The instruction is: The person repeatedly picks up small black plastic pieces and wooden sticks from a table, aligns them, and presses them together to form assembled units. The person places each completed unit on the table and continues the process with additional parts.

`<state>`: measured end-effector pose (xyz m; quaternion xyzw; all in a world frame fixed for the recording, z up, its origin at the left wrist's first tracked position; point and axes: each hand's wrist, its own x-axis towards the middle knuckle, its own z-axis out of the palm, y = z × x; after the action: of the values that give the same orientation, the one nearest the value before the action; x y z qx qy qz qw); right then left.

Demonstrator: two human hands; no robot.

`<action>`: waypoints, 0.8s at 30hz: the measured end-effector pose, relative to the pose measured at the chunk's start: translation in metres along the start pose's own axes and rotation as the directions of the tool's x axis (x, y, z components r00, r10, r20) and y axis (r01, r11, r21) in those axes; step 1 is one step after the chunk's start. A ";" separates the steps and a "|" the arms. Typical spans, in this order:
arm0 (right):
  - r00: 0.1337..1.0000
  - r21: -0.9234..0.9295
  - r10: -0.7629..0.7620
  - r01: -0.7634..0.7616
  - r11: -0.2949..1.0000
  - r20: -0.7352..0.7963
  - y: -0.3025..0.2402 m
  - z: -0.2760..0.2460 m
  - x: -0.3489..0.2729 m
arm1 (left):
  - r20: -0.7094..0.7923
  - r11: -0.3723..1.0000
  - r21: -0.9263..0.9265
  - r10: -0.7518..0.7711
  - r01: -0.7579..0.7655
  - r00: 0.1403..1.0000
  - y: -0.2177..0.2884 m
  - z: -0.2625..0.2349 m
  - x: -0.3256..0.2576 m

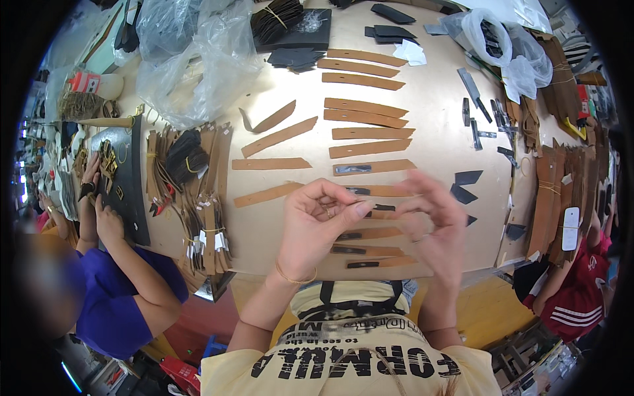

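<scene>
Over the column of tan strips [372, 134], the left hand [307, 224] pinches a small thin piece [360, 202], the blurred right hand [444, 221] curves loosely open, and a slackened pinch could drop it there.

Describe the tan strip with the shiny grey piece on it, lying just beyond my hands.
The tan strip looks like leather: long, narrow and flat, with a squared left end and a right end cut to an angled tip. A shiny grey, roughly rectangular piece lies on its left half; the right half is bare. The strip lies crosswise on the pale tabletop, in a column of similar strips. The blurred right hand is near its tip; whether they touch, I cannot tell.
</scene>
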<state>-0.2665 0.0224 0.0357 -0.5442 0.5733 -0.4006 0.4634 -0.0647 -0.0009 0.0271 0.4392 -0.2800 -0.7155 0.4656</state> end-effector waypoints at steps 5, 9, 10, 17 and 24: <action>0.997 0.037 -0.006 0.004 0.999 0.071 -0.012 0.029 0.029 | -0.102 0.998 0.055 0.043 -0.037 0.994 0.000 -0.007 0.001; 0.998 0.032 0.018 -0.019 0.999 0.058 -0.001 0.030 0.042 | -0.123 0.995 0.099 0.026 -0.014 0.992 -0.006 -0.011 0.012; 0.998 0.036 0.020 -0.022 0.999 0.051 0.002 0.030 0.044 | -0.139 0.991 0.134 0.045 -0.026 0.989 -0.008 -0.012 0.016; 1.000 -0.352 0.004 -0.003 0.936 0.001 0.000 0.031 0.057 | -0.217 0.962 0.263 0.134 -0.074 0.967 -0.003 -0.022 0.033; 0.979 -0.462 -0.164 0.203 0.863 0.124 -0.008 0.044 0.058 | -0.214 0.982 0.135 0.156 -0.129 0.964 -0.001 -0.012 0.030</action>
<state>-0.2206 -0.0338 0.0274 -0.7083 0.5798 -0.2690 0.2994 -0.0600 -0.0277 0.0099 0.5230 -0.2992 -0.6078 0.5172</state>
